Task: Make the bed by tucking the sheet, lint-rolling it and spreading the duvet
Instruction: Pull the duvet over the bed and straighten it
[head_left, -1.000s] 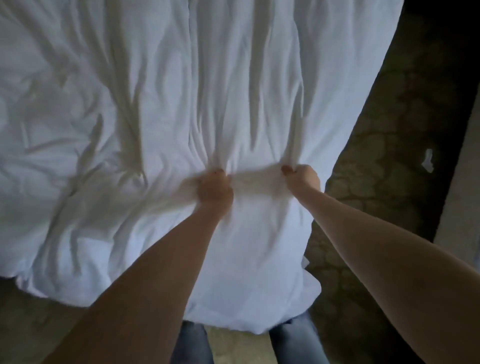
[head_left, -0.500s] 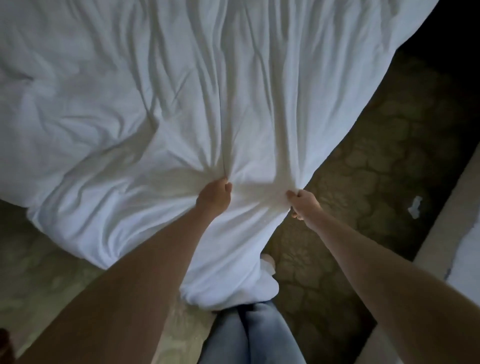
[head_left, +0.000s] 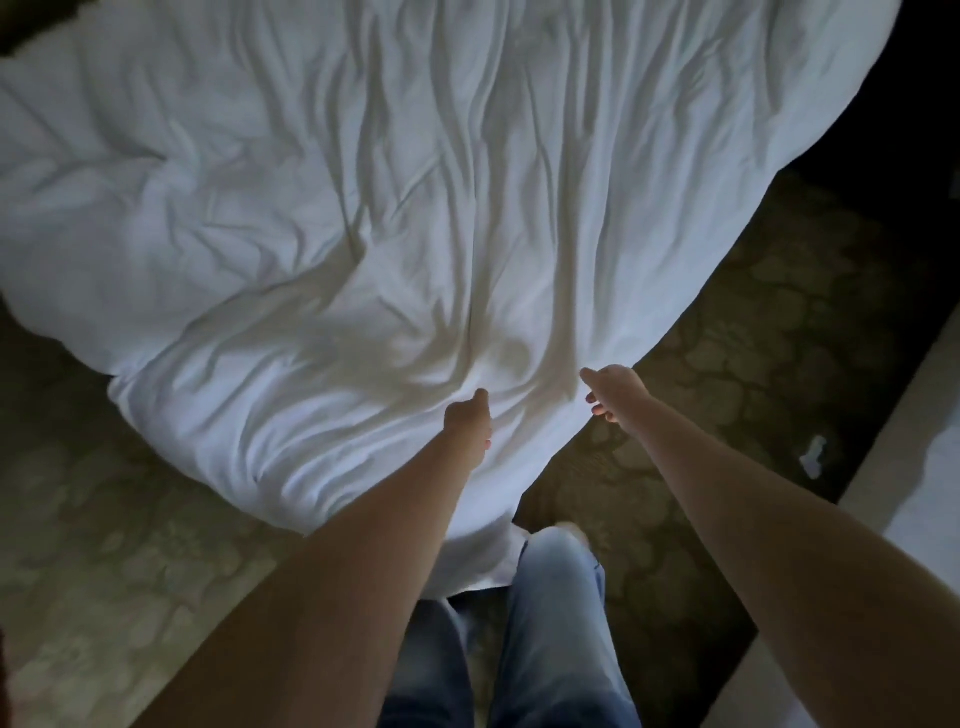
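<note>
A person makes up a bed in a dim room, both bare arms stretched out over a white duvet that lies rumpled across the whole mattress and hides the bed under it. The duvet's near corner spills off the near corner of the bed and drapes to the patterned carpet just in front of the person's jeans.

The left hand rests on the duvet near that hanging corner, fingers curled under and thumb lying on top. Long creases in the cloth run towards it from the far side of the bed. Whether it has any fabric caught inside the fist cannot be told.

The right hand is at the duvet's right edge, where the cloth falls away to the floor. Its fingers are loosely spread and hold nothing, and the forefinger reaches to the hem. Whether the fingertip touches the cloth cannot be told. A narrow stretch of duvet lies between the two hands.

On the darker carpet to the right, well apart from the bed, lies a small white scrap. Beyond it a pale ledge runs along the lower right corner of the view.
</note>
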